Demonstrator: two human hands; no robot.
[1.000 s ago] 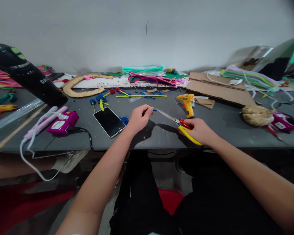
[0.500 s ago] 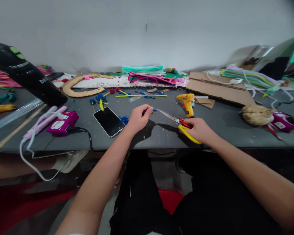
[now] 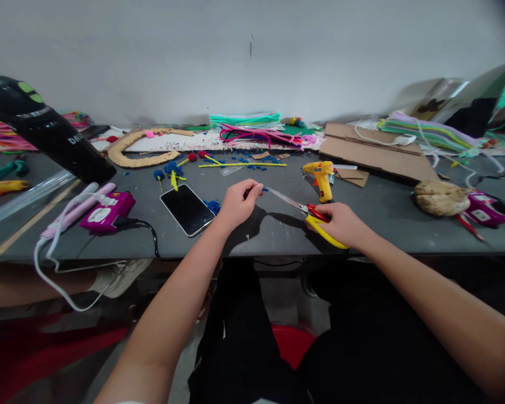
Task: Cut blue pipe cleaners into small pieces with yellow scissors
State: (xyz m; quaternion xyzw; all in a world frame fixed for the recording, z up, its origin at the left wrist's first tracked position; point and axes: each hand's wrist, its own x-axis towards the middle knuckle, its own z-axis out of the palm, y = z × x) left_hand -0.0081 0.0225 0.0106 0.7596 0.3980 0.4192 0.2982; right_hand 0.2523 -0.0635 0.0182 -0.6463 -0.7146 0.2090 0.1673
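Observation:
My left hand (image 3: 240, 201) is closed in a pinch above the table. A small blue piece of pipe cleaner (image 3: 265, 189) shows at its fingertips; most of it is hidden by the fingers. My right hand (image 3: 340, 223) is wrapped round the red and yellow handles of a pair of scissors (image 3: 302, 207). Their blades point left, the tip close to the blue piece, and look nearly closed. Below my left wrist lie a phone (image 3: 187, 210) and a clump of blue bits (image 3: 212, 206). Just beyond the scissors sits a yellow glue gun (image 3: 323, 178).
Blue and yellow pipe-cleaner flowers (image 3: 173, 170) and a yellow stem (image 3: 244, 165) lie beyond the phone. To the left are a black cylindrical appliance (image 3: 54, 129) and a purple device (image 3: 108, 212) with cords. Cardboard (image 3: 370, 150) and a tan rounded object (image 3: 441, 198) are on the right.
Both hands stay almost in place. The scissors shift very slightly near the blue piece, which still shows at my left fingertips.

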